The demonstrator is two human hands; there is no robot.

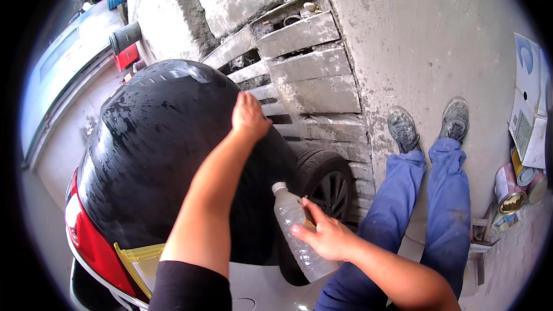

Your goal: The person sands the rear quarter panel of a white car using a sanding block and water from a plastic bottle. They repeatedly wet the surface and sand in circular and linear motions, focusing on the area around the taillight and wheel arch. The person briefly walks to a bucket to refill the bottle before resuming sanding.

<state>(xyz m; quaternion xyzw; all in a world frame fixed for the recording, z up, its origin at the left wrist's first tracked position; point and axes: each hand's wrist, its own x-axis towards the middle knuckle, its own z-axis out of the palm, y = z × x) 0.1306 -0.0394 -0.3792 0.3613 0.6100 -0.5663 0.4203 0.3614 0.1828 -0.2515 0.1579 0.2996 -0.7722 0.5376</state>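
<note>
My left hand (pixel 250 116) presses against the wet black body panel (pixel 173 155) of a car, close to its right edge. Its fingers are bent together on the surface, and whatever lies under them is hidden. In my right hand (pixel 325 235) is a clear plastic bottle (pixel 288 219) with a white cap, tilted with the cap toward the panel. Water streaks and drops cover the left part of the black panel. The red tail light (pixel 95 233) sits at lower left, beside yellow masking tape (pixel 129 268). A wheel (pixel 331 187) shows right of the panel.
Worn, partly broken slabs (pixel 314 69) over a floor channel run beyond the car. My shoes (pixel 455 118) stand on concrete to the right. Paint cans (pixel 511 193) and a white carton (pixel 527 92) line the right side. A dark bucket (pixel 125 37) stands at far left.
</note>
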